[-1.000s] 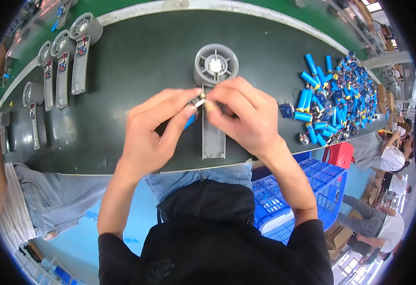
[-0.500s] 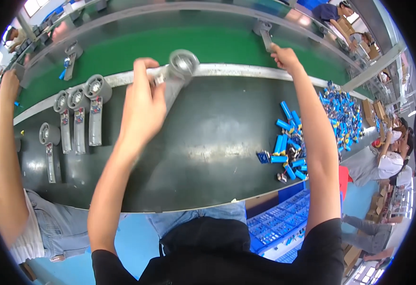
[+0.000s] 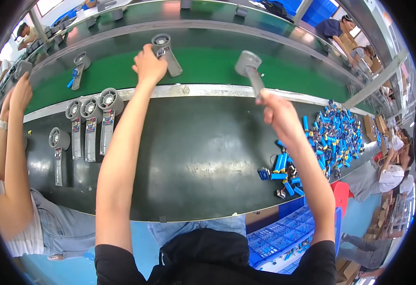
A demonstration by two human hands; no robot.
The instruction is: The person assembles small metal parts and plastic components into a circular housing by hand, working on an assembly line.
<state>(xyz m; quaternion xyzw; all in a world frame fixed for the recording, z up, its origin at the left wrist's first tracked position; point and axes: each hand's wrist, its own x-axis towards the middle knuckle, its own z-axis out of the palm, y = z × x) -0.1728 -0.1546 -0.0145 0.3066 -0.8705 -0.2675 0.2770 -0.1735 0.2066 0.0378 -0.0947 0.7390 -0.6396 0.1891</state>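
My left hand (image 3: 149,69) reaches over the green belt (image 3: 208,71), its fingers closed at the head of a grey handheld fan (image 3: 173,63). That fan's handle slants toward me and to the right. My right hand (image 3: 280,114) grips the handle end of another grey handheld fan (image 3: 248,61), its round head pointing away over the belt. Several fan bodies (image 3: 90,133) lie on the dark table (image 3: 203,156) left of my left forearm, small circuit boards showing in their open handles. Beyond my right forearm is a heap of blue cylindrical batteries with wires (image 3: 334,135).
Farther left on the belt lies one more fan (image 3: 79,69) with a blue part beside it. A pale metal rail (image 3: 208,90) divides table and belt. Below the table's right edge stands a blue parts tray (image 3: 279,232) beside a red stool (image 3: 342,197). A co-worker's arms (image 3: 15,118) work at the left.
My left hand has carried its fan away from me, from above the rail to the belt. My right hand has drawn the other fan left and nearer. The view has tilted slightly.
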